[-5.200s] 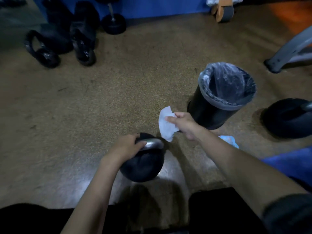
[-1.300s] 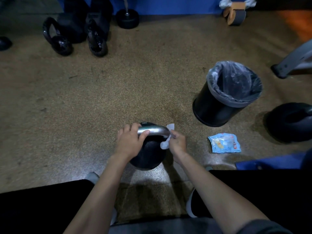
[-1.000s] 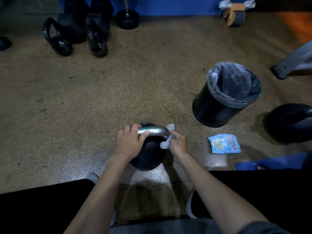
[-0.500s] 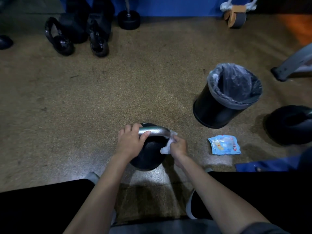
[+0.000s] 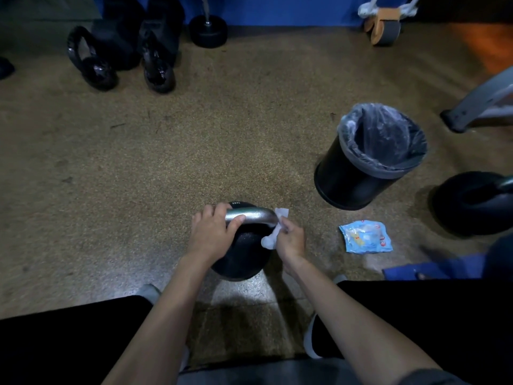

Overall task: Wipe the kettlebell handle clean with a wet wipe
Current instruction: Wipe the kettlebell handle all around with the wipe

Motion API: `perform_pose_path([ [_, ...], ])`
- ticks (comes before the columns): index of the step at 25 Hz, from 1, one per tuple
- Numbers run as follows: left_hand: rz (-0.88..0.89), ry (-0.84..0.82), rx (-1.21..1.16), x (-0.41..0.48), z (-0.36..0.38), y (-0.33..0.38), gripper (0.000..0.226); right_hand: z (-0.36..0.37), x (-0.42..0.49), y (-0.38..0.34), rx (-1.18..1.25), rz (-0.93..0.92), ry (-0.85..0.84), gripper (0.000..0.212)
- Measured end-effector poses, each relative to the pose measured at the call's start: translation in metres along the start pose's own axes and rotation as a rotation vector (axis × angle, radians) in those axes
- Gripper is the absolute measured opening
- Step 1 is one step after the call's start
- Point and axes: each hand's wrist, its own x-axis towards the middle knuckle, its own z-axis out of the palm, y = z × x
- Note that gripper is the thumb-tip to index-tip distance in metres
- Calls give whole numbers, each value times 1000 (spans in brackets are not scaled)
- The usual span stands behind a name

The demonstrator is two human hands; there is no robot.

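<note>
**Operator:** Where do we find the kettlebell (image 5: 241,254) and the hands?

**Checker:** The kettlebell stands upright on the floor (image 5: 166,162), directly in front of our knees. Our left hand (image 5: 212,234) is clamped on the left end of the handle (image 5: 255,215), with the fingers curled over the bar and the thumb along its near side. Our right hand (image 5: 290,240) pinches the wet wipe (image 5: 270,237) and presses it against the right bend of the handle, where the bar turns down toward the ball.

**Operator:** How far along do we judge the task?

**Checker:** We judge it to be in progress. The wipe touches the right bend only. The centre of the bar is bare and shiny, but we cannot tell from its look whether it is clean. The left end lies under our left hand, so the wipe cannot reach it now.

**Operator:** What is left?

**Checker:** We probably have to run the wipe along the centre, shift the left hand to expose the left end, and cover the underside. The lined bin (image 5: 347,173) stands near on the right for the used wipe. The wipe packet (image 5: 365,237) lies on the floor between the bin and our right knee.
</note>
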Motion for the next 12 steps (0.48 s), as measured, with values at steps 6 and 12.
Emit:
perform_pose_path([
  [6,-8,-18,21,1,0,0,47,-2,5,-6,-1,26,-45,42],
  [12,1,-16,24,1,1,0,47,0,6,3,11,67,-76,37],
])
